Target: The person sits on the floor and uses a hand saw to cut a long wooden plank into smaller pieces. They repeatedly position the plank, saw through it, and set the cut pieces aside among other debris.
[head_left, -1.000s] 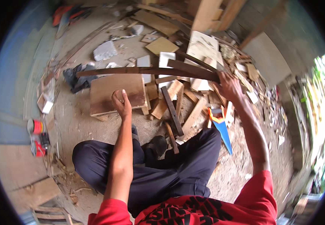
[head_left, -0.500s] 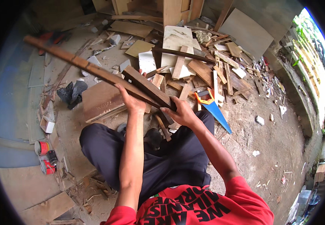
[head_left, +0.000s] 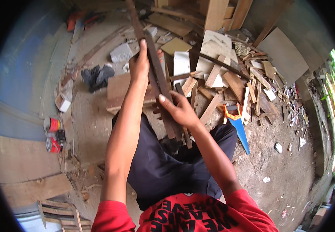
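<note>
Two brown wooden strips lie side by side in my hands, one long (head_left: 135, 24) and one shorter and darker (head_left: 152, 52). They point away from me and slightly left, with their near ends over my lap. My left hand (head_left: 140, 66) is closed round both at mid-length, thumb along the long strip. Nearer to me, my right hand (head_left: 179, 111) grips the lower part, its thumb on top and some fingers hidden beneath. A flat wooden block (head_left: 117, 92) sits on the ground below my left forearm.
A blue handsaw (head_left: 238, 129) with an orange handle lies right of my knee. Wood offcuts (head_left: 235, 85) are heaped ahead. Black plastic (head_left: 97, 77), red cans (head_left: 52, 124) and a slatted wooden piece (head_left: 61, 212) are at left. A board (head_left: 285, 56) leans at the back right.
Both strips have swung from pointing far left to pointing mostly straight ahead. My left hand has moved forward, and my right hand still grips near the close end. The view has shifted too.
</note>
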`<action>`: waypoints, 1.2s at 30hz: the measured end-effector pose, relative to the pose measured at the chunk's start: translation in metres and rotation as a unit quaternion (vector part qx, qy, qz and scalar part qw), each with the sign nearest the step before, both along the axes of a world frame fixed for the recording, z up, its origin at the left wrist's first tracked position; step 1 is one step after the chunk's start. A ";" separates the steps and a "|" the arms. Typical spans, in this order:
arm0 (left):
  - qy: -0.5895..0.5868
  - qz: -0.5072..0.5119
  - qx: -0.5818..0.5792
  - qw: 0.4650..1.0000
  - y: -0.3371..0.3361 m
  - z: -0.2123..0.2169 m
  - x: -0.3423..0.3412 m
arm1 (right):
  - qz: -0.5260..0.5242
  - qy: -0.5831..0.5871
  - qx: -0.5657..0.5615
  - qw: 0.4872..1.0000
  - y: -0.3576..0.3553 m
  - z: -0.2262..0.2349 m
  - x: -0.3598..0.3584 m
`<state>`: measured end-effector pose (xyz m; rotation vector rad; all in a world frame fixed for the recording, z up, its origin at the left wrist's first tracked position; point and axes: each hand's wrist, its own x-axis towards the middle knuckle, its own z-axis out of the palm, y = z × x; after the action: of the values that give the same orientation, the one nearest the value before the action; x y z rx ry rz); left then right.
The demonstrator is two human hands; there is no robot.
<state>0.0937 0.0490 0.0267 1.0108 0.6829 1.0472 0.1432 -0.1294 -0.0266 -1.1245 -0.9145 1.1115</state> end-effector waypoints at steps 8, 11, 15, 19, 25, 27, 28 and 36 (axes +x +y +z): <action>-0.040 0.004 0.009 0.999 0.026 -0.009 0.004 | 0.000 0.016 -0.073 0.997 0.010 0.028 0.005; -0.047 -0.014 0.008 0.999 0.036 -0.011 -0.001 | -0.006 0.017 -0.090 0.996 0.015 0.035 0.003; 0.037 0.033 -0.045 0.998 0.029 0.008 -0.003 | 0.000 0.039 -0.068 0.997 0.027 0.024 0.005; 0.029 0.035 -0.031 0.998 0.032 0.008 -0.010 | 0.008 0.038 -0.069 0.997 0.033 0.031 0.003; -0.016 0.012 -0.078 0.997 0.050 0.001 -0.020 | -0.001 -0.003 -0.115 0.993 0.042 0.048 0.001; -0.003 0.010 -0.080 0.997 0.052 -0.001 -0.022 | -0.001 -0.011 -0.119 0.993 0.047 0.048 0.000; 0.001 0.014 -0.074 0.997 0.052 -0.002 -0.023 | -0.003 -0.010 -0.109 0.994 0.050 0.043 0.000; 0.022 0.005 -0.060 0.998 0.060 -0.007 -0.029 | -0.018 -0.040 -0.109 0.993 0.058 0.036 -0.003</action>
<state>0.0651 0.1094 0.0201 0.9289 0.7785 0.9830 0.1402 -0.0710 0.0094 -1.3688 -0.8455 1.1640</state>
